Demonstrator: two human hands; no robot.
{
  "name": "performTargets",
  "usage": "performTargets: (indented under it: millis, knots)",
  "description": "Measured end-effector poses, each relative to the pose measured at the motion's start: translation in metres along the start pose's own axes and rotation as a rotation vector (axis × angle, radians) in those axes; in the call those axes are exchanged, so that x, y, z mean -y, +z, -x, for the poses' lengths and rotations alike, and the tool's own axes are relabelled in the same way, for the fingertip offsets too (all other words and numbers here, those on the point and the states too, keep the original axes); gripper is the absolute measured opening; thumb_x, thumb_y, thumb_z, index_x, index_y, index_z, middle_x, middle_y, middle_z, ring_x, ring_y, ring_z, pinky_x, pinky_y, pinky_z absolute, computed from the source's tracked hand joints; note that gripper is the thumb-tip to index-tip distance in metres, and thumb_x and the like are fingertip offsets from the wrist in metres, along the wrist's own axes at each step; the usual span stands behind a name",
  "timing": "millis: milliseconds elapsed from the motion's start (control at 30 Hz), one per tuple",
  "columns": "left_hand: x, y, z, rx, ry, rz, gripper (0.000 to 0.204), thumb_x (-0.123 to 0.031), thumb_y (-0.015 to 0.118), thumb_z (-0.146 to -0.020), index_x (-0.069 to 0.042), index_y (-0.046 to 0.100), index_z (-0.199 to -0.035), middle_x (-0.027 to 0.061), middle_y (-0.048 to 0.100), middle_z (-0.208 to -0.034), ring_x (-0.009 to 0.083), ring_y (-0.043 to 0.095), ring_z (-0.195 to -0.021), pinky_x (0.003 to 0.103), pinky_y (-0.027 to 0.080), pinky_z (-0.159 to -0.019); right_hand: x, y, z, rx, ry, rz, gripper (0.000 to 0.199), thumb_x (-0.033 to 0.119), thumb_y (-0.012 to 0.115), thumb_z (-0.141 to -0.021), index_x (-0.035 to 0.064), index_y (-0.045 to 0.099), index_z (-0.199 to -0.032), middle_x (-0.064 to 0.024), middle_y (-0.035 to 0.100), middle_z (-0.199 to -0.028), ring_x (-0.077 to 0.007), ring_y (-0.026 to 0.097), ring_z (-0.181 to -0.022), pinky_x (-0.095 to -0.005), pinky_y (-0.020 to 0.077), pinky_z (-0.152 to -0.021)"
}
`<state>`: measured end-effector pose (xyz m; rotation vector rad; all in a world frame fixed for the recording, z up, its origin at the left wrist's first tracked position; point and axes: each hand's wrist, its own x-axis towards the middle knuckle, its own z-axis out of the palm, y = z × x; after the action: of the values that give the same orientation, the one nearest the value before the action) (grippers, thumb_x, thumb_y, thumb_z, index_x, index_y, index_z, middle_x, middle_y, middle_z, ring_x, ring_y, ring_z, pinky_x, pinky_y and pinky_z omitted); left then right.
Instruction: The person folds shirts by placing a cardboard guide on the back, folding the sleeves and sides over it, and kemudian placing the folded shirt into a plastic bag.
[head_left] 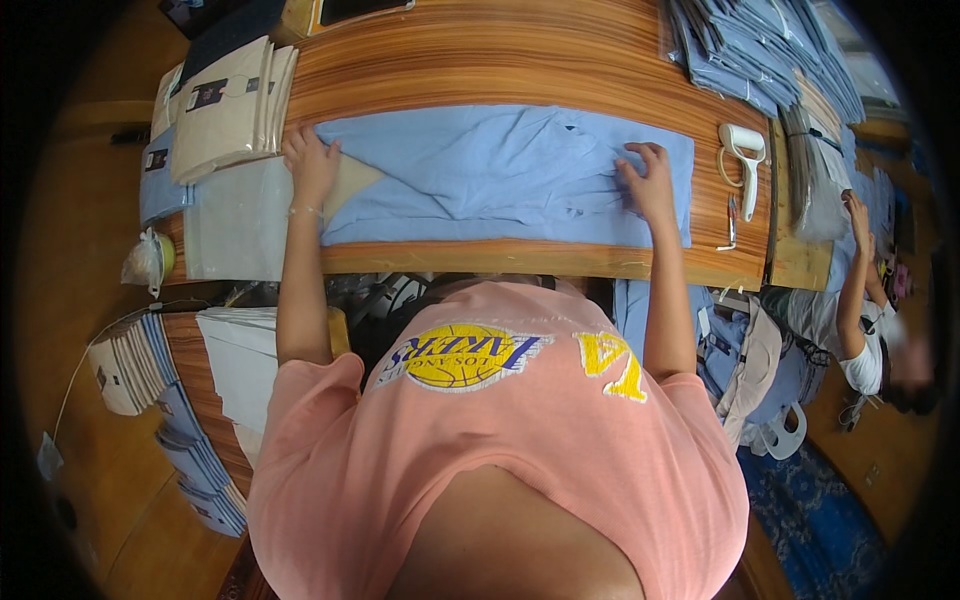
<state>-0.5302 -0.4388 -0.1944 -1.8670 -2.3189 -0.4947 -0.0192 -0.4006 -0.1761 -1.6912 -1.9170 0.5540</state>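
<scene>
A light blue garment (470, 175) lies folded into a long strip across the wooden table in front of me, its cloth rumpled along the middle. At its left end a beige piece (352, 182) shows between the blue layers; I cannot make out what it is. My left hand (312, 165) is at that end, fingers apart, beside the garment's corner and the beige piece. Toward the other end, my right hand (648, 185) rests on the blue cloth with its fingers spread and bent. Neither hand visibly grips anything.
Bagged beige garments (220, 110) are stacked at the left, beside clear plastic bags (235, 220). A lint roller (745, 155) and small thread snips (731, 222) lie at the right. Blue bagged garments (740, 50) are piled far right. Another person's hand (858, 220) is beyond them.
</scene>
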Motion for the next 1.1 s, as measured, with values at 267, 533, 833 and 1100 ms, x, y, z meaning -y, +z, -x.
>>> performTargets:
  millis: [267,533,833,1100]
  knots:
    - [-0.244,-0.007,0.037,0.278,0.720,0.527,0.053,-0.028,0.056,-0.086,-0.013,0.040,-0.134,0.0142,0.034,-0.140,0.0318,0.029,-0.129,0.051,0.020,-0.107,-0.076,-0.042,0.029,-0.082,0.485,0.248,0.059,0.028,0.077,-0.066,-0.0038,0.055,-0.111,-0.0241,0.057,-0.109,-0.0358,0.055,-0.100,-0.0405,0.0443,-0.087]
    - [-0.280,0.006,0.053,0.206,0.861,0.547,0.038,-0.031,0.055,-0.088,-0.014,0.053,-0.122,0.0087,0.041,-0.134,0.0283,0.036,-0.125,0.052,0.029,-0.100,-0.100,-0.051,0.023,0.162,0.558,-0.308,0.056,0.017,0.076,-0.066,-0.0080,0.053,-0.111,-0.0201,0.064,-0.097,-0.0281,0.064,-0.079,-0.0331,0.0510,-0.072]
    - [-0.303,-0.008,0.052,0.652,0.188,1.289,0.019,-0.013,0.049,-0.092,-0.002,0.060,-0.103,0.0065,0.063,-0.095,0.0135,0.057,-0.089,0.026,0.045,-0.079,-0.095,-0.065,0.021,0.309,0.722,-0.680,0.049,0.013,0.067,-0.075,-0.0087,0.049,-0.116,-0.0163,0.062,-0.101,-0.0217,0.063,-0.080,-0.0303,0.0517,-0.071]
    - [-0.297,-0.004,0.064,0.687,-0.068,1.461,0.024,-0.018,0.046,-0.094,0.000,0.059,-0.103,0.0089,0.063,-0.095,0.0154,0.059,-0.089,0.028,0.047,-0.077,-0.068,-0.062,0.019,0.215,0.493,-0.843,0.051,0.006,0.064,-0.076,-0.0016,0.045,-0.123,-0.0133,0.059,-0.107,-0.0192,0.060,-0.091,-0.0291,0.0494,-0.075]
